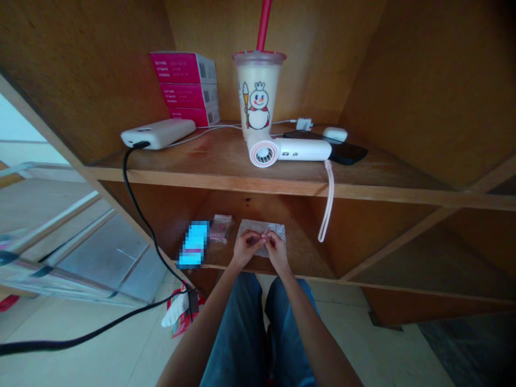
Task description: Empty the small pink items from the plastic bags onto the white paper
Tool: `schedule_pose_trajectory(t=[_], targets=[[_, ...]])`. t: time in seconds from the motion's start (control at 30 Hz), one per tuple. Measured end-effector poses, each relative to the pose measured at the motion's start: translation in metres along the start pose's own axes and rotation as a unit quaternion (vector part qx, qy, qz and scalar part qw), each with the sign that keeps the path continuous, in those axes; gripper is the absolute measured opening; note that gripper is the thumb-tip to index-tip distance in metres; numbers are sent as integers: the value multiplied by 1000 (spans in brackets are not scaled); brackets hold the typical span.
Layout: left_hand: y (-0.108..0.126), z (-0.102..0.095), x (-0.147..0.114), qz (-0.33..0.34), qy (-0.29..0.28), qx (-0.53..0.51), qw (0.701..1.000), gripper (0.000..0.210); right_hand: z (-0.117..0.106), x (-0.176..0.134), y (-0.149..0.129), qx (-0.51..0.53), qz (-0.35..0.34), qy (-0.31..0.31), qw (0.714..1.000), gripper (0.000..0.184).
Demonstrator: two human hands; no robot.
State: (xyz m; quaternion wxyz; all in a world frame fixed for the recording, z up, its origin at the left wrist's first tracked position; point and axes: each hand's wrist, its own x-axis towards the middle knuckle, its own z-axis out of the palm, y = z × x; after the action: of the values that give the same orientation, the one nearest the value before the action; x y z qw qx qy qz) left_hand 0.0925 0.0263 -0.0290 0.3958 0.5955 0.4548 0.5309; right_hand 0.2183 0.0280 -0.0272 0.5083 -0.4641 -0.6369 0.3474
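Note:
My left hand (246,249) and my right hand (277,251) meet over the lower shelf, fingertips almost touching. Each is closed in a pinch, and whatever lies between the fingers is too small to name. Beneath them lies a clear plastic sheet or bag (279,227) on the wood. To the left of my hands sits a small clear packet (221,229) with pinkish contents. Farther left rests a phone (194,244) with a lit, blurred screen.
Above, the upper shelf (201,161) bears a drink cup (260,97) with a red straw, a white handheld fan (298,149) with a hanging strap (327,204), a dark phone (350,154), pink boxes (185,80) and a white power bank (161,133). A black cable (139,201) droops at left.

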Motion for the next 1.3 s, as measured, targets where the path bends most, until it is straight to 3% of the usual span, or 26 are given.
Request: schedule_pose_trajectory(t=[0.33,0.6,0.83,1.03,1.2,1.3], targets=[[2,-7,-6,1,-50,-20,999,21,-1,-3,0,2,8,-34,999,34],[5,-2,-8,14,-51,54,997,20,2,-7,2,-128,-7,-36,991,35],[11,4,-13,72,-17,136,988,18,5,-12,-3,-278,-40,-13,960,35],[7,5,-15,84,1,146,986,16,6,-14,-9,-315,-74,-7,946,34],[3,-2,-11,77,117,157,978,14,8,-22,-8,-307,-110,-22,945,33],[3,-4,-11,84,131,145,977,14,8,-25,-6,-293,-78,1,953,34]])
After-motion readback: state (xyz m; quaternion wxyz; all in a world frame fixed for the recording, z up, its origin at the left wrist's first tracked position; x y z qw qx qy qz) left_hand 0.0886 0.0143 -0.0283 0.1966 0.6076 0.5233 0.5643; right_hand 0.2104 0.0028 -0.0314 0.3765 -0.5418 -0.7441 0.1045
